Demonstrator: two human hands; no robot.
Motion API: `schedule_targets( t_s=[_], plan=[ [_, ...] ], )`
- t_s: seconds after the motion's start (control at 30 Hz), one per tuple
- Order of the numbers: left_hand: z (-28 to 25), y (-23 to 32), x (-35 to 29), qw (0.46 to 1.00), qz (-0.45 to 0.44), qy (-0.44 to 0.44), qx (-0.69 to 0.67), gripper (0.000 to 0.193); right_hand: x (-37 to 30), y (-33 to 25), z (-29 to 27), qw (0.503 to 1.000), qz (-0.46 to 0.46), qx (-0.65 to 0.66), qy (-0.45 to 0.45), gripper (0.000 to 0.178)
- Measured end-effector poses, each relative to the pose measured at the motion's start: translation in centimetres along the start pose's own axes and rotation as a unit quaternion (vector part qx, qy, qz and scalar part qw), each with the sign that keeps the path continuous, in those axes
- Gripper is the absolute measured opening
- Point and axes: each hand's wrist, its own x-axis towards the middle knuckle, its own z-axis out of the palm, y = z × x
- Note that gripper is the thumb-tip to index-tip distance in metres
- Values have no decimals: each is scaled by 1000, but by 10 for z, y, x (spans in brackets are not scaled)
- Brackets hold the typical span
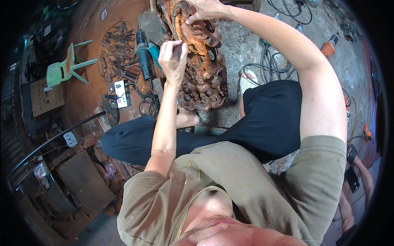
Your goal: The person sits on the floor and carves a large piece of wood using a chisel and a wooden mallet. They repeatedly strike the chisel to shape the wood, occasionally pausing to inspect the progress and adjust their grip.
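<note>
A reddish-brown carved wooden sculpture (203, 78) with deep curls stands on the ground in front of me. My left hand (173, 60) is closed around the wooden handle of a carving tool (177, 52), pressed against the sculpture's left side. My right hand (204, 9) rests on the top of the carving, fingers curled over it and gripping a thin dark tool shaft (175, 22) that runs down toward my left hand. I sit cross-legged in dark trousers (262, 123) just behind the sculpture.
Several chisels (119, 53) lie spread on the red floor at left, beside two power grinders (144, 57) and a white power strip (121, 94). A green plastic chair (65, 67) and a cardboard box (47, 98) sit far left. Cables and an orange tool (328, 48) lie at right. Another person's arm (363, 176) shows at the right edge.
</note>
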Motion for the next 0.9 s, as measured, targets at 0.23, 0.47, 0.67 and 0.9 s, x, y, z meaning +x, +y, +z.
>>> schedule_targets(
  t_s=[0.23,0.47,0.67,0.9],
  plan=[
    [-14,24,3,964,-223,-47,-138,12,1,4,2,1000,-14,0,-1,88],
    [-4,13,7,992,-105,-2,-67,14,-1,0,-1,1000,5,-11,-13,91],
    [1,11,-5,998,-57,-12,-37,12,0,-5,-4,1000,10,-15,-23,91],
    [5,16,-8,994,-93,1,-57,14,0,0,-2,1000,11,-1,-25,90]
  ],
)
